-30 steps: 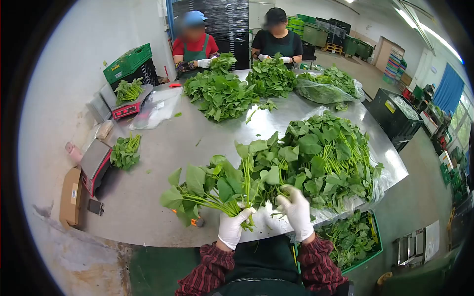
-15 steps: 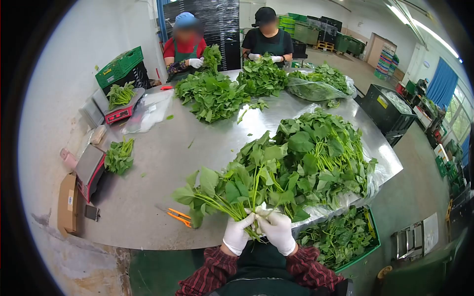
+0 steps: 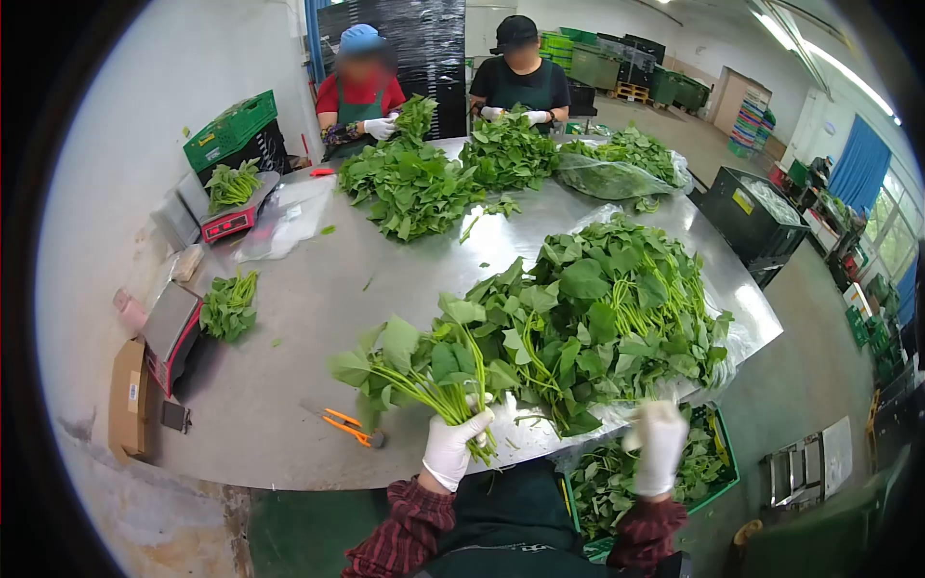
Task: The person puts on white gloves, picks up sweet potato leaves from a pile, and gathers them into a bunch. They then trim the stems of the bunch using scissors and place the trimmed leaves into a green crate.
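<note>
At nine o'clock a flat grey-and-red weighing scale point(image 3: 173, 328) carries a small loose bundle of greens point(image 3: 229, 306). Orange-handled metal scissors point(image 3: 347, 427) lie at seven o'clock on the smooth steel table point(image 3: 318, 289). The white-gloved left hand point(image 3: 451, 445) clamps its fingers around a bunch of leafy green stems point(image 3: 414, 371), gripped low so the stalks stay aligned. The big heaped pile of broad soft leaves point(image 3: 607, 308) sits at three o'clock. The gloved right hand point(image 3: 659, 445) hangs loosely curled and blurred over the green plastic crate point(image 3: 718, 462), apparently holding nothing.

Scissors point(image 3: 349, 427) lie on table point(image 3: 318, 308), left of held bunch point(image 3: 424, 361).
</note>
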A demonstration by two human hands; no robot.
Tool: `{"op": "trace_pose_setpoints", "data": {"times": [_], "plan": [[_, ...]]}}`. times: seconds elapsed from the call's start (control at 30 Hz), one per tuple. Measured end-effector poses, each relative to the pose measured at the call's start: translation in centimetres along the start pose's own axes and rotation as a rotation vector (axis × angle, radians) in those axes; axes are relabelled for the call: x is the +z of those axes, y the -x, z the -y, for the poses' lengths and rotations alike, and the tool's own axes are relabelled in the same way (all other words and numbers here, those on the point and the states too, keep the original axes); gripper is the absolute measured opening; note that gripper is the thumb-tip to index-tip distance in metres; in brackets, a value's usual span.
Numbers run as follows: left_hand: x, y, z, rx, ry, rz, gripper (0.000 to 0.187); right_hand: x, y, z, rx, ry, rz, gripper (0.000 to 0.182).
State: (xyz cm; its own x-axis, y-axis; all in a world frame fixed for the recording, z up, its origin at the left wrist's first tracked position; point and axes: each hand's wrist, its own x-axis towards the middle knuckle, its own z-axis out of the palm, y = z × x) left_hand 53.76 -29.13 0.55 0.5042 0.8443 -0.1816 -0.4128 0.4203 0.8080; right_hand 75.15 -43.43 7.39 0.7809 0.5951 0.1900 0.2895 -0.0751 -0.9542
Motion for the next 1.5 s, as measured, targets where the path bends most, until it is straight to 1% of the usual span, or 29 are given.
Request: {"op": "trace_pose_setpoints", "data": {"times": [0.03,0.07,0.1,0.13,0.17,0.23,0.27,0.3,0.37,0.43,0.47,0.57,0.63,0.7,0.73,0.77,0.83,0.87,0.93,0.97,1.07,1.13,1.17,1.23,1.27,1.3,1.37,1.43,1.5], "plan": [[0.4,0.0,0.4,-0.008,-0.029,0.021,0.023,1.4,0.4,-1.9,-0.296,0.251,0.218,0.013],[0.9,0.3,0.6,-0.011,-0.081,0.024,0.021,3.6,1.6,0.7,0.290,-0.019,0.398,0.009],[1.4,0.5,1.2,-0.012,-0.082,0.024,0.021,5.7,2.8,-1.0,0.191,-0.051,0.530,0.012],[1.7,0.8,1.9,-0.003,-0.107,0.013,0.020,7.7,3.6,-1.7,-0.078,0.102,0.585,0.022],[1.8,1.0,2.1,0.007,-0.134,0.001,0.020,9.5,3.8,-2.8,-0.476,0.303,0.553,0.025],[1.4,1.1,1.7,-0.007,-0.177,-0.038,0.019,11.4,4.4,-6.3,-0.292,0.168,0.669,0.025],[1.0,1.0,1.5,0.003,-0.129,-0.048,0.017,11.5,4.3,-6.1,-0.294,0.161,0.673,0.025],[0.5,1.0,1.3,0.009,-0.080,-0.056,0.015,11.4,4.0,-5.8,-0.352,0.264,0.613,0.024],[0.0,0.8,1.1,0.010,-0.127,-0.029,0.016,11.0,4.0,-4.3,-0.404,0.370,0.550,0.023],[0.6,0.9,1.5,0.003,-0.045,-0.068,0.017,10.4,4.3,-1.8,-0.192,0.108,0.720,0.023],[0.6,0.9,2.0,-0.022,0.024,-0.064,0.017,10.8,4.6,-3.0,-0.316,0.141,0.676,0.023],[0.9,1.0,2.7,-0.029,0.003,-0.061,0.010,11.1,4.7,-5.0,-0.338,0.226,0.730,0.024],[0.5,1.0,2.5,-0.022,0.000,-0.043,0.008,10.9,4.8,-5.2,-0.383,0.190,0.696,0.022],[-0.2,0.8,2.1,-0.013,-0.005,-0.027,0.009,10.7,5.0,-5.7,-0.167,0.123,0.619,0.020],[-0.6,0.4,2.0,0.105,0.042,-0.123,0.009,10.5,4.9,-5.6,-0.066,0.088,0.602,0.019],[-1.1,0.0,2.0,0.221,0.089,-0.219,0.011,10.2,4.9,-5.2,-0.067,0.087,0.602,0.019],[-1.7,0.0,1.8,0.190,0.129,-0.217,0.016,9.6,4.9,-4.3,-0.012,-0.069,0.597,0.019],[-1.2,0.4,1.5,0.104,0.104,-0.137,0.019,9.8,5.0,-4.3,-0.011,-0.070,0.595,0.019],[-0.6,1.1,2.2,-0.028,0.094,0.033,0.024,10.5,5.4,-4.3,-0.261,0.011,0.697,0.016],[0.0,0.9,3.0,-0.015,0.113,0.024,0.023,10.7,5.5,-4.3,-0.389,0.053,0.746,0.015],[-0.3,1.1,2.8,-0.052,0.127,0.053,0.021,10.6,6.0,-4.3,-0.309,0.082,0.785,0.016],[-0.2,1.1,2.7,-0.109,0.299,0.056,0.015,10.6,6.7,-4.9,-0.182,0.091,0.558,0.018],[0.0,1.0,2.8,-0.111,0.298,0.057,0.015,10.5,6.7,-4.9,-0.180,0.092,0.557,0.018],[0.4,0.7,3.2,-0.007,0.395,-0.004,0.019,10.2,6.3,-5.0,-0.213,0.098,0.123,0.017],[-0.2,0.5,2.7,0.083,0.267,-0.030,0.018,9.0,4.8,-5.5,-0.171,0.074,0.062,0.013],[-1.1,0.0,2.3,0.091,0.308,-0.034,0.015,7.2,2.5,-5.9,-0.129,0.051,0.002,0.009],[-1.6,0.0,0.3,0.030,0.400,-0.148,0.011,4.0,-1.3,-2.4,0.337,-0.223,-0.141,0.009],[-2.6,0.1,-0.4,0.066,0.343,-0.149,0.017,1.7,-3.8,-8.4,0.053,0.148,-0.207,0.016],[-3.3,-0.2,-0.2,0.085,0.294,-0.132,0.021,2.9,-3.4,-7.6,-0.199,0.263,-0.080,0.017]]}}
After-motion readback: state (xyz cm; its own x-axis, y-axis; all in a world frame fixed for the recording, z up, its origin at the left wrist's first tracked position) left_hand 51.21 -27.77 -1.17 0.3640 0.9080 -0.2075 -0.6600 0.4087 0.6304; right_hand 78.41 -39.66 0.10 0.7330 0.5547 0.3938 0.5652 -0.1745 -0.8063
